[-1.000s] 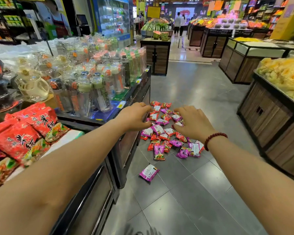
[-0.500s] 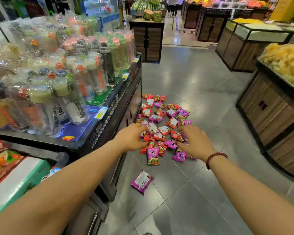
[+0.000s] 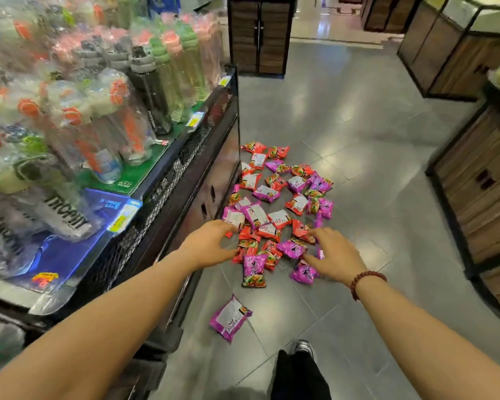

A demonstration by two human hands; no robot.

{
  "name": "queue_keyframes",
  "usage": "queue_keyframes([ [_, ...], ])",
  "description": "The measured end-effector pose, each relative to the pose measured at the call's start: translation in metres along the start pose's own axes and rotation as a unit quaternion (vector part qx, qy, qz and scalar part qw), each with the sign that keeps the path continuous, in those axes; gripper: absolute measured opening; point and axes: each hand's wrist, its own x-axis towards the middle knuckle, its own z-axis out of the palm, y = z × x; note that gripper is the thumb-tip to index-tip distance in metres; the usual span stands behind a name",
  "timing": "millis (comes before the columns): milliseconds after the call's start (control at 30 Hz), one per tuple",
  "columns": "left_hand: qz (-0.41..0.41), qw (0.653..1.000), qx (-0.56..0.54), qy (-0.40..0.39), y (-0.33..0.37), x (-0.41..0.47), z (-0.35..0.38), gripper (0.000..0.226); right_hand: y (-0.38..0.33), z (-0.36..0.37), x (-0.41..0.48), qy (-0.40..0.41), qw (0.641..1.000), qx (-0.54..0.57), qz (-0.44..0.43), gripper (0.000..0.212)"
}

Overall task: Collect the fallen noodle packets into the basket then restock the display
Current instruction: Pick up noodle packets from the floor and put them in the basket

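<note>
"So, where are the noodle packets (image 3: 274, 209) just now?"

"Scattered in a loose heap on the floor (image 3: 358, 125) at twelve o'clock from the person. They lie close against the foot of the bottle shelf (image 3: 162, 186), which runs along nine to eleven o'clock. One stray packet (image 3: 230, 317), purple, lies apart from the heap, nearer the shoe (image 3: 303, 346) and at about ten o'clock of it. No basket shows."

"And the hands?"

"Both reach out over the near edge of the heap, and neither holds anything that I can make out. The left hand (image 3: 211, 243) has its fingers loosely curved at the heap's eight o'clock edge. The right hand (image 3: 334, 255), with a bead bracelet (image 3: 367, 280) on its wrist, has its fingers spread at the four o'clock edge. Whether the fingertips touch the wrappers, I cannot tell."

"How will the packets handle?"

"Light, I judge, and easy to lift several at once. The wrappers look glossy, so they are likely slippery against each other, and an armful may slide apart. The film is soft and puffed, but the noodle block inside is probably brittle, so a hard squeeze could crush it."

"Where to take hold, then?"

"I would scoop from both sides, at the heap's eight and four o'clock, with the palms under the flat faces. Single ones can be pinched by the crimped end seam. The stray packet suits a pinch on a short edge."
</note>
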Motion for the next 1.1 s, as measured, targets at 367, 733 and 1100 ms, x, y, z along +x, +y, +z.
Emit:
queue_keyframes([
  [367, -0.141, 0.985, -0.100, 0.019, 0.026, 0.120, 0.018, 0.049, 0.102, -0.040, 0.139, -0.060, 0.996, 0.059, -0.035, 0.054],
  [733, -0.223, 0.961, -0.166, -0.018, -0.036, 0.212, 0.037, 0.056, 0.126, -0.001, 0.254, -0.110, 0.982, 0.152, 0.011, 0.055],
  [1100, -0.365, 0.882, -0.296, -0.038, -0.097, 0.280, 0.147, 0.062, 0.179, 0.114, 0.355, -0.160, 0.948, 0.257, 0.101, 0.047],
])
